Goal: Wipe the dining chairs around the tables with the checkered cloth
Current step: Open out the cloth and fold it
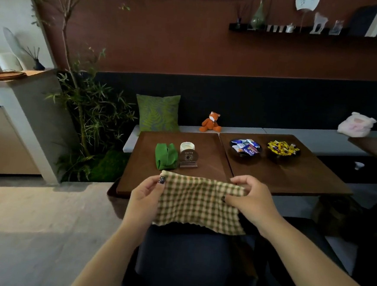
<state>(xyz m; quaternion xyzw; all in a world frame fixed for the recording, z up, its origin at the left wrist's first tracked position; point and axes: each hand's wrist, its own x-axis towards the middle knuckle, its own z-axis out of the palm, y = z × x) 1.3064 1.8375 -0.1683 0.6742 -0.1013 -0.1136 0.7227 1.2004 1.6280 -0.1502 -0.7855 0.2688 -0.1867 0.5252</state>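
- A leafy green potted plant [88, 112] stood at the far left, beside a grey pillar.
- A green fern-patterned cushion [158, 113] leaned against the dark bench back, with an orange plush fox [211, 122] seated just to its right.
- Two dark wooden square tables [204, 160] stood edge to edge in front of the bench.
- On the left table stood a green fabric tissue pouch [165, 156], a white round cup [187, 147] and a small round wooden sign on a stand [188, 159], all close together.
- The left hand [146, 194] pinched the upper left corner of the green-and-cream checkered cloth [198, 205] between thumb and curled fingers.
- The cloth was held spread out in the air, above the dark rounded back of a dining chair [187, 262] and in front of the near table edge; its lower hem hung free.
- The right hand [249, 198] gripped the cloth's upper right corner, fingers curled over the top edge and the thumb in front.
- On the right table sat two dark bowls: one with blue-and-white wrapped sweets [245, 147], one with yellow wrapped sweets [283, 148].
- A pink plush toy [356, 124] lay on the bench at far right.
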